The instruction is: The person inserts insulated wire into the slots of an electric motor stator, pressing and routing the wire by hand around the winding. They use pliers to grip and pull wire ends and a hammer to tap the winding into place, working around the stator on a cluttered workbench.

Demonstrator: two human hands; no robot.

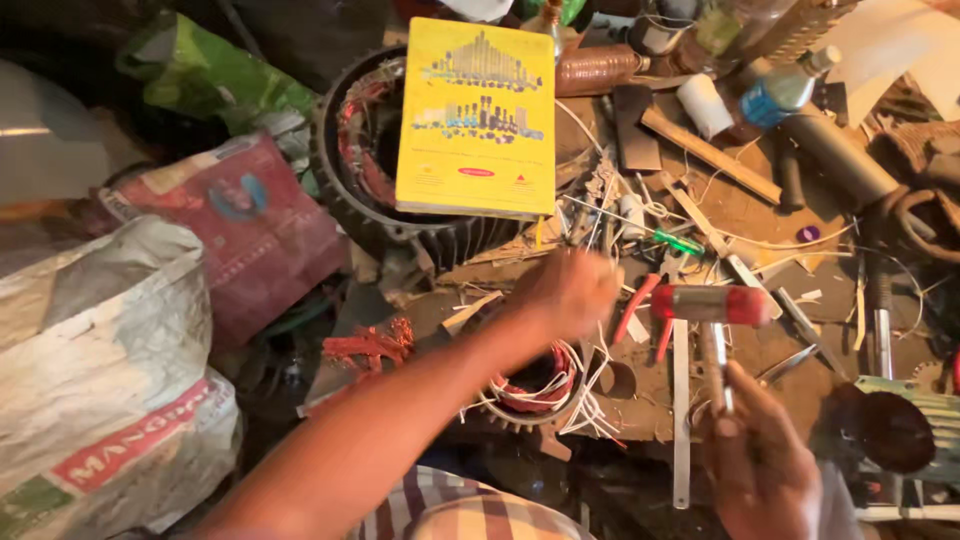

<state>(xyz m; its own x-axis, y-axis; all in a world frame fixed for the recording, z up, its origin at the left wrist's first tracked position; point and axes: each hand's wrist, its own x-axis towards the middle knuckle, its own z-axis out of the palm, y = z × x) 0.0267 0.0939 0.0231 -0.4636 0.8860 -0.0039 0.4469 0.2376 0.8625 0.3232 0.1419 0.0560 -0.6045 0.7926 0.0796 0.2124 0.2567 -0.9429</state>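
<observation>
Right hand (760,465), lower right of the frame: the fingers are closed around the handle of a small mallet with a red-ended cylindrical head (712,304). The handle runs up from the fist; the head lies crosswise just right of frame centre, above the cluttered wooden counter (745,215).

Left hand (568,292), frame centre: the arm enters from the lower left and the hand is motion-blurred. It sits directly above a round motor stator with red copper windings and white lead wires (535,392), at lower centre. Whether the fingers are open or clamped on anything cannot be told from this view.

Surrounding items:
- A pair of red-handled pliers (640,312) lies between the left hand and the mallet head.
- A green-handled screwdriver (672,241) lies above the pliers, right of centre.
- A yellow printed booklet (478,118) rests on top of a large dark ribbed motor housing (350,190), upper centre.
- A clear plastic bottle with a blue label (782,92) lies at upper right.
- A grey woven sack with red lettering (100,390) fills the lower left.
- A red printed bag (240,225) lies above the sack, left of the housing
</observation>
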